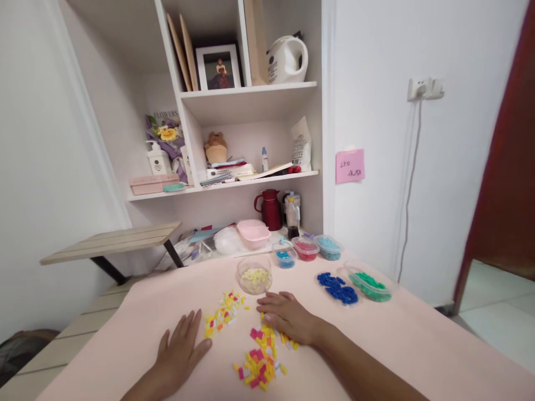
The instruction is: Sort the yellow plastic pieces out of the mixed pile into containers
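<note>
My left hand rests on the pink tabletop with its fingers apart, holding nothing I can see. Just right of its fingertips is a loose patch of small yellow, pink, white and orange pieces. A second, denser heap of the same pieces lies nearer to me. My right hand reaches over the upper end of that heap, fingers stretched out to the left, and covers some pieces. Beyond its fingertips stands a round clear tub with pale yellow pieces inside.
Toward the right are containers of dark blue pieces and green pieces. Tubs of blue, red and light blue pieces line the back edge. Behind them stand a pink bowl, red jug and white shelves.
</note>
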Motion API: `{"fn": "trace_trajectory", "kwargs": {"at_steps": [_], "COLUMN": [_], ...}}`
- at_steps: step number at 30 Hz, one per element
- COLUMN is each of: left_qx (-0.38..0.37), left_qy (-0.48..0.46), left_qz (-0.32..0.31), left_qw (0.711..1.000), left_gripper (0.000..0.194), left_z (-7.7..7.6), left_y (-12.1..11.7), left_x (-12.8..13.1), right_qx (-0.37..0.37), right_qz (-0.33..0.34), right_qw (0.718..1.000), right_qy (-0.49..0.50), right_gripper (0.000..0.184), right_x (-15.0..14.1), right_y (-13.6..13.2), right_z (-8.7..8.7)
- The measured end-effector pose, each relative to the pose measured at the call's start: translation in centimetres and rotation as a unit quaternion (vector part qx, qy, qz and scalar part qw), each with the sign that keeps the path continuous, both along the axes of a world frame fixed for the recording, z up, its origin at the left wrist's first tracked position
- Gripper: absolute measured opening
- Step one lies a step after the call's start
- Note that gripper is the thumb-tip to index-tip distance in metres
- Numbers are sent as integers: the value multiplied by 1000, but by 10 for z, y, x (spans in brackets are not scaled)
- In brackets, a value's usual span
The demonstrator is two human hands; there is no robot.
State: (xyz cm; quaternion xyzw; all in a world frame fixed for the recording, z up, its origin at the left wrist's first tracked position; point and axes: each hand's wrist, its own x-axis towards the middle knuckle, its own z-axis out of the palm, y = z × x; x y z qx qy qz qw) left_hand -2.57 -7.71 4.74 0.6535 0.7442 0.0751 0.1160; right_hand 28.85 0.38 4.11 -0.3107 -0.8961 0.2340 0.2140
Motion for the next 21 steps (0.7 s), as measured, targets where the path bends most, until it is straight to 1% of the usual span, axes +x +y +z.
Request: {"fn": "trace_trajectory", "kwargs": {"at_steps": [2,4,8,11,14,16,18,20,21], "left_qx": [-1,-3,4,10,27,40,60,97,113], "left_qy": [38,53,39,32,14,-25,-103,-216,-268], "left_qz": [-6,-10,-31,-45,-41,-39,-39,-29,-11], "left_qw": [999,999,999,998,999,998,992,971,957], "left_gripper": [82,82,81,81,81,79,78,78,78], "left_z": [-2,-2,-4,-8,-11,-12,-10,-6,-4], "left_y": [4,12,28,38,47,51,54,56,55], "left_x": [5,11,21,31,43,55,68,79,82], "right_qx": [-2,-5,-3,1,0,-1,1,4,1], "right_qz": [0,-3,-14,-15,1,13,23,29,30], "right_qw": [1000,999,997,997,997,997,996,993,992], "right_qy": [12,32,73,82,77,75,85,111,125], "right_gripper": [47,50,54,50,46,44,44,47,49], "right_x": [0,0,0,0,3,5,6,7,7], "right_y": [2,4,8,9,10,11,12,13,13], "right_z": [-2,-4,-7,-8,-6,-5,-3,-1,0]}}
